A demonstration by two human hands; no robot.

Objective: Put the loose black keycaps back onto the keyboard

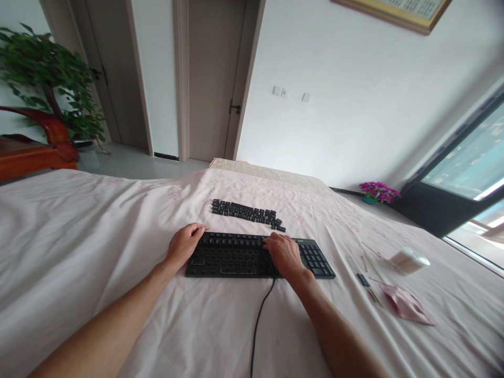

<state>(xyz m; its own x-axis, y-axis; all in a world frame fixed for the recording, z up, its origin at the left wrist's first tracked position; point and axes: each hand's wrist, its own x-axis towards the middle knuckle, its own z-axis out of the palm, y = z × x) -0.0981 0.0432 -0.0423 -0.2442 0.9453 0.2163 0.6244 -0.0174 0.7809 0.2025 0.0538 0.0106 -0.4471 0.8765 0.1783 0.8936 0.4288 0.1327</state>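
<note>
A black keyboard (236, 257) lies on a pale pink bedsheet (79, 241), most of its main keycaps removed so bare sockets show. My left hand (185, 244) grips the keyboard's left end, fingers curled over the top corner. My right hand (284, 253) rests on the keyboard's right-middle part, fingers bent down onto the top row, just left of the number pad. Beyond the keyboard, loose black keycaps (246, 212) are laid out in rows on the sheet. The keyboard's black cable (260, 315) runs toward me.
To the right lie a white round container (409, 260), a pink cloth (405, 304) and small tools (364, 280). A wooden bench (35, 149) and a green plant (51, 73) stand at the left; a window (468, 168) and pink flowers (378, 191) at the right.
</note>
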